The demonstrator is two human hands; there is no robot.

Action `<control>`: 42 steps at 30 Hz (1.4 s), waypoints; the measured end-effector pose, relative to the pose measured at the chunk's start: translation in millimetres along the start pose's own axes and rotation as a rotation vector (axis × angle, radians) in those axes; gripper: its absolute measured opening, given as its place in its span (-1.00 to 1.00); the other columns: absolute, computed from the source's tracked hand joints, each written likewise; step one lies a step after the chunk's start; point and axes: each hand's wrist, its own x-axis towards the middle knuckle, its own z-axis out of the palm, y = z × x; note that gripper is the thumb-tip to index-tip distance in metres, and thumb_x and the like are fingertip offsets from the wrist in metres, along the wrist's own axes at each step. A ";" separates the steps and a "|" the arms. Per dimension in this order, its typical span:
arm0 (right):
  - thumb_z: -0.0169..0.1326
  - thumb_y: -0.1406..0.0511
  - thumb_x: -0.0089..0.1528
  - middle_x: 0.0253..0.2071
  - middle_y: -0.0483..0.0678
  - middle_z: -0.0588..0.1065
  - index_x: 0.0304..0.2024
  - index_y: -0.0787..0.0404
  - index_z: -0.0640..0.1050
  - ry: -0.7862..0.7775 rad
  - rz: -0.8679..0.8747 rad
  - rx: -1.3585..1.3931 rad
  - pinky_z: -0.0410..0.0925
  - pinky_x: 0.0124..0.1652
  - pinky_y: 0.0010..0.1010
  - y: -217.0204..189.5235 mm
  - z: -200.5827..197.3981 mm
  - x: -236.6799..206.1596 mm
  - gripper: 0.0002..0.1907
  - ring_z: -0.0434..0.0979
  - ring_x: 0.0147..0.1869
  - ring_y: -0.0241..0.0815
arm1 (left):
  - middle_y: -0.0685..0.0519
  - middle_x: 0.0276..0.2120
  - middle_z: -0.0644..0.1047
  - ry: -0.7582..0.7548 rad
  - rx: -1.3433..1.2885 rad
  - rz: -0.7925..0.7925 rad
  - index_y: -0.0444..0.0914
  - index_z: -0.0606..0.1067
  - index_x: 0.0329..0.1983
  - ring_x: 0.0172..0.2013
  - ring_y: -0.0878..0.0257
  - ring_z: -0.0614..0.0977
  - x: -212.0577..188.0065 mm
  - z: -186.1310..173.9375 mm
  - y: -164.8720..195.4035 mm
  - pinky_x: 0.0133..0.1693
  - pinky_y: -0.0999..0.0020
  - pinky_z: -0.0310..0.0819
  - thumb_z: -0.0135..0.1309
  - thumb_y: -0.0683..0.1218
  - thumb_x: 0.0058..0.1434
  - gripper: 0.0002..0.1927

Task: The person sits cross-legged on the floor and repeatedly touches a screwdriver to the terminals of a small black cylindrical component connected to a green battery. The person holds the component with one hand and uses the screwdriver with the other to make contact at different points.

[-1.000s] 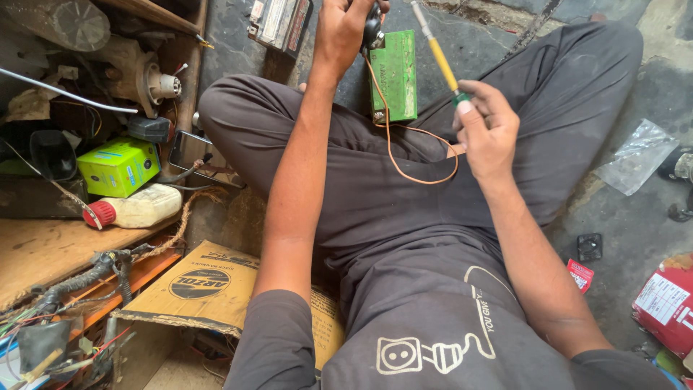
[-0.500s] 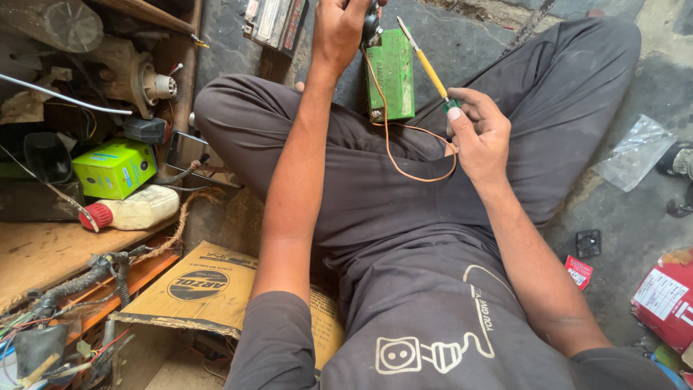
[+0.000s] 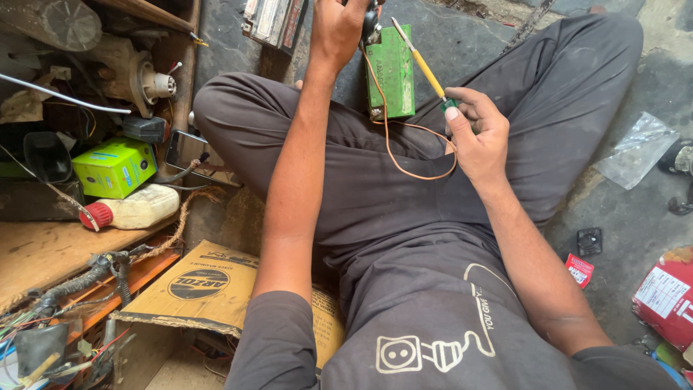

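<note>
I sit cross-legged on the floor in dark grey clothes. My left hand [image 3: 341, 29] reaches forward and grips a small black part [image 3: 371, 20] at the top edge of a green rectangular box [image 3: 390, 72] that stands between my legs. My right hand [image 3: 477, 135] holds a yellow-shafted screwdriver with a green handle [image 3: 422, 66], its tip pointing up toward the top of the green box. A thin orange wire [image 3: 404, 162] loops from the black part down over my lap to my right hand.
To the left is a cluttered wooden shelf with a green carton [image 3: 114, 167], a white bottle with a red cap [image 3: 133, 209], a motor part [image 3: 137, 76] and wire bundles [image 3: 68, 289]. A cardboard sheet [image 3: 195, 285] lies by my left knee. A red packet [image 3: 668, 292] and a clear plastic bag [image 3: 635, 150] lie at the right.
My right hand has tilted the screwdriver so its tip swung left, closer to the top of the green box. My left hand stays on the black part.
</note>
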 end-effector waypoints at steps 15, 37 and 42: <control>0.07 0.39 0.44 -0.23 -0.15 0.51 0.20 0.36 0.49 -0.013 -0.037 -0.020 0.29 -0.27 -0.64 4.9 2.5 0.9 -0.71 0.43 -0.25 -0.49 | 0.12 -0.62 0.62 0.142 0.268 -0.141 -0.25 0.67 -0.41 -0.56 0.39 0.65 5.1 -4.6 -5.2 -0.47 0.40 0.44 0.04 0.19 0.28 -0.54; 0.09 0.43 0.42 -0.19 -0.13 0.53 0.20 0.37 0.49 -0.025 -0.075 -0.046 0.31 -0.23 -0.64 -4.7 4.2 0.7 -0.70 0.44 -0.22 -0.49 | 0.07 -0.45 0.67 0.091 -0.091 -0.090 -0.30 0.67 -0.31 -0.44 0.35 0.63 1.1 -4.3 -1.5 -0.35 0.40 0.44 -0.01 0.15 0.39 -0.54; 0.11 0.46 0.40 -0.22 -0.12 0.52 0.17 0.36 0.50 -0.022 -0.119 -0.084 0.27 -0.37 -0.63 -17.7 5.7 -3.1 -0.72 0.41 -0.34 -0.50 | 0.02 -0.23 0.67 -0.142 -0.518 -0.019 -0.27 0.56 -0.06 -0.28 0.33 0.69 -5.4 -13.9 14.6 -0.26 0.42 0.62 -0.12 0.19 0.47 -0.54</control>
